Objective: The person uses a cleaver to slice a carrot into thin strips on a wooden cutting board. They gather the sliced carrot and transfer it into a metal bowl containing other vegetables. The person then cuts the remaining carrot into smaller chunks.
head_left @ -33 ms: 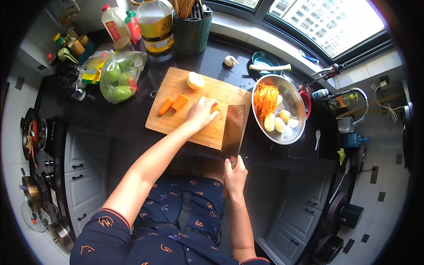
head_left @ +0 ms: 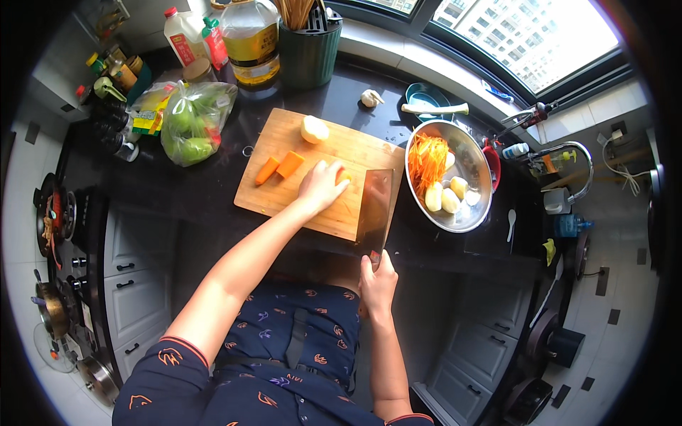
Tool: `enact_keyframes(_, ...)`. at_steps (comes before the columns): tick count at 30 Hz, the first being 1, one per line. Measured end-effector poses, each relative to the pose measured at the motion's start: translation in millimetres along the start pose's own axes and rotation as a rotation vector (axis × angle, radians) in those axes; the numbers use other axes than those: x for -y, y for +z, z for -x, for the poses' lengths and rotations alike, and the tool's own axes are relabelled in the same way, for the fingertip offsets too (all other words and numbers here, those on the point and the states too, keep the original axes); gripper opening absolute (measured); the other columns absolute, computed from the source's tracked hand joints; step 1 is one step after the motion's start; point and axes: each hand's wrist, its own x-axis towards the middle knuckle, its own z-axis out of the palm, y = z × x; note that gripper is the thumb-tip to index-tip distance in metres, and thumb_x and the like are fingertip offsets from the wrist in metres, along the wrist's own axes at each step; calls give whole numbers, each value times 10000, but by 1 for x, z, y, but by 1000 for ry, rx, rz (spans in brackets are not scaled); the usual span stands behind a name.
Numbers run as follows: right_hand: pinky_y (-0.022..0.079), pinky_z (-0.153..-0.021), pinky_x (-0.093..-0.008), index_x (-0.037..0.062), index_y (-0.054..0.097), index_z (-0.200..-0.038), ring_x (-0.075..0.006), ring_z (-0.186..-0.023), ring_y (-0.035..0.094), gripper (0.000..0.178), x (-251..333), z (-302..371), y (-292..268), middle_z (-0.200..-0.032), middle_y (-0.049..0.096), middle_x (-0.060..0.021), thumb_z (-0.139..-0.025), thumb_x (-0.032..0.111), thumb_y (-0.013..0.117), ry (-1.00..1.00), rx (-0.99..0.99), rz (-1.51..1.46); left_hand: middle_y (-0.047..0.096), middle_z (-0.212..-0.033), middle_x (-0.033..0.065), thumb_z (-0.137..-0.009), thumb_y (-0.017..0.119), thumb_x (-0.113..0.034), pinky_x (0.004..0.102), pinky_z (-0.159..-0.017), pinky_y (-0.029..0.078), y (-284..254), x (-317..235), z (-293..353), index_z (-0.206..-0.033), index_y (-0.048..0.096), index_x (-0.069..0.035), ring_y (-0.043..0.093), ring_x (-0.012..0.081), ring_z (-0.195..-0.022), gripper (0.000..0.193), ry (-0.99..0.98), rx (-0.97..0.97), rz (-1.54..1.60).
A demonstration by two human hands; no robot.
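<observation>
On the wooden cutting board, my left hand closes over a carrot piece, mostly covered by the fingers. My right hand grips the handle of a cleaver near the counter's front edge. The wide blade lies over the board's right part, apart from my left hand. Two more orange carrot pieces, a thick one and a narrower one, rest left of my left hand. Behind them is a peeled, pale round vegetable, perhaps a potato.
Right of the board stands a metal bowl with shredded carrot and several peeled potatoes. Behind are a garlic bulb and a peeler-like tool on a blue dish. A produce bag and oil jug stand left.
My left hand has shifted very slightly left on the board, fingers still over the carrot piece. The cleaver and right hand look unmoved.
</observation>
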Motion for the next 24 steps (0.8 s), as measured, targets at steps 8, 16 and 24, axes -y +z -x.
enact_keyframes(8,544,-571,-415,-24,623,-1032,-367,-614,705,149,26,-7,0,-681,667,-212,-973,112,638,-99,91,184,643,-966,135,-978,722,-337,351,-725,567,20,51,58,-1167,618,-65,666,217,-782,347,-111,-260,318)
enact_keyframes(16,565,-658,-511,16,613,-1044,-448,-744,698,134,38,-22,9,-784,691,-263,-947,107,630,-278,122,319,566,-1107,152,-940,760,-267,363,-826,538,12,45,62,-1267,576,-42,626,250,-861,438,-111,-265,425)
enact_keyframes(24,556,-629,-528,52,597,-1035,-454,-686,680,118,34,-29,14,-718,670,-251,-945,125,619,-309,167,446,572,-1216,127,-913,779,-206,364,-908,538,-12,36,76,-1295,592,-55,641,260,-1017,451,20,-279,247)
